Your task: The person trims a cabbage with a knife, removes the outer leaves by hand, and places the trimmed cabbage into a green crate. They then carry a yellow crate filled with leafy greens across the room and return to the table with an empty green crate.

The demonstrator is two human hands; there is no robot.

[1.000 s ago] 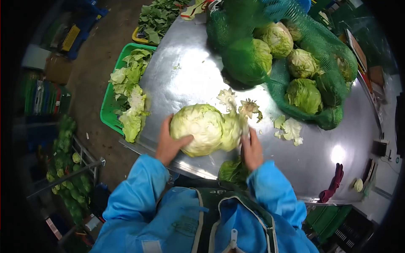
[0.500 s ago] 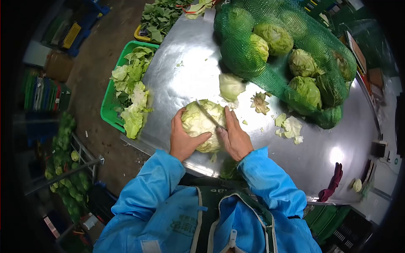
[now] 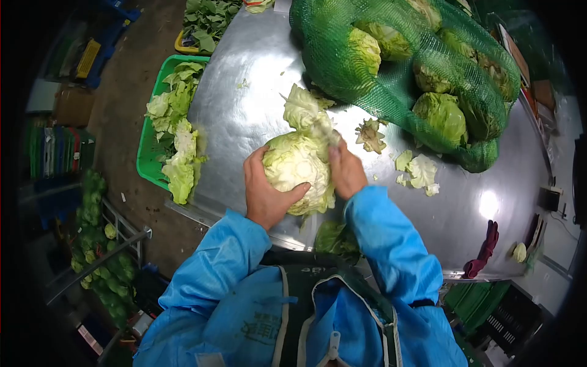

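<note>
A pale green cabbage (image 3: 296, 168) sits on the metal table with its cut stem end facing up. My left hand (image 3: 268, 191) grips its left side, thumb across the front. At the cabbage's right edge, my right hand (image 3: 347, 171) is closed and smeared by motion. The knife seen in it half a second ago is hardly visible now. Just above the cabbage, loose pale leaves (image 3: 306, 111) lie near my right fingertips, partly blurred. A dark green leaf (image 3: 336, 240) lies at the table's front edge, below my right hand.
A green mesh sack (image 3: 391, 92) of cabbages fills the back right. Leaf scraps (image 3: 422, 171) and a trimmed stem piece (image 3: 370, 136) lie to the right. A green crate (image 3: 145, 150) with leaves stands left. A dark red glove (image 3: 483, 251) rests near the front-right edge.
My right hand has swung slightly right and up from the cabbage's top, and the knife no longer shows plainly. Pale leaves now spread above the cabbage. My left hand keeps its grip.
</note>
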